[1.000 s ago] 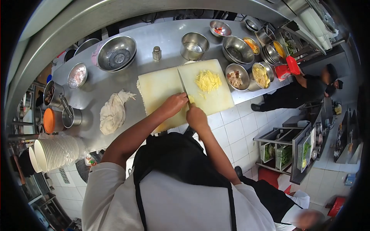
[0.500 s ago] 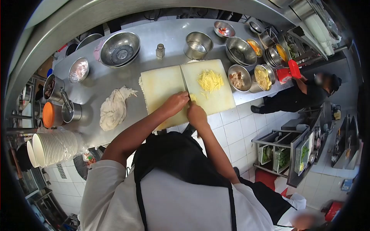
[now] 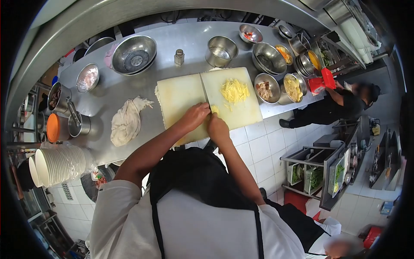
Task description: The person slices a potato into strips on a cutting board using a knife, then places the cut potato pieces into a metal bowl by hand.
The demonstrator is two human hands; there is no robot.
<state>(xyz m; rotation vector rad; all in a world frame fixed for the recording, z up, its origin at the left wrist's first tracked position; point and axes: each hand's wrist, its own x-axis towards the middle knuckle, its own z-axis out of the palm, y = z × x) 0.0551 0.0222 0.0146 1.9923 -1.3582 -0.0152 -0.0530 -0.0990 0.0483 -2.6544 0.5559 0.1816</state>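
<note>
A pale cutting board (image 3: 181, 95) lies on the steel table in front of me. My right hand (image 3: 218, 128) is closed around the handle end of a knife (image 3: 204, 87), whose long blade points away from me across the board. Against the left side of the blade, my left hand (image 3: 197, 114) is curled with its fingertips down; whatever is under them is hidden. Small yellow pieces (image 3: 214, 109) lie just right of the blade, by my right hand. Farther right on the board is a loose heap of thin yellow strips (image 3: 234, 90).
A crumpled cloth (image 3: 127, 121) lies left of the board. Beyond it stand a shaker (image 3: 179, 57), a steel pot (image 3: 221, 51) and a large bowl (image 3: 134, 54). Bowls of food (image 3: 267, 88) line the right side. A co-worker (image 3: 340, 101) holds a red object (image 3: 323, 82); another person is at lower right.
Both hands and the knife stay in nearly the same place, with only slight motion of my fingers. The view has shifted very slightly. The co-worker at right has moved a little.
</note>
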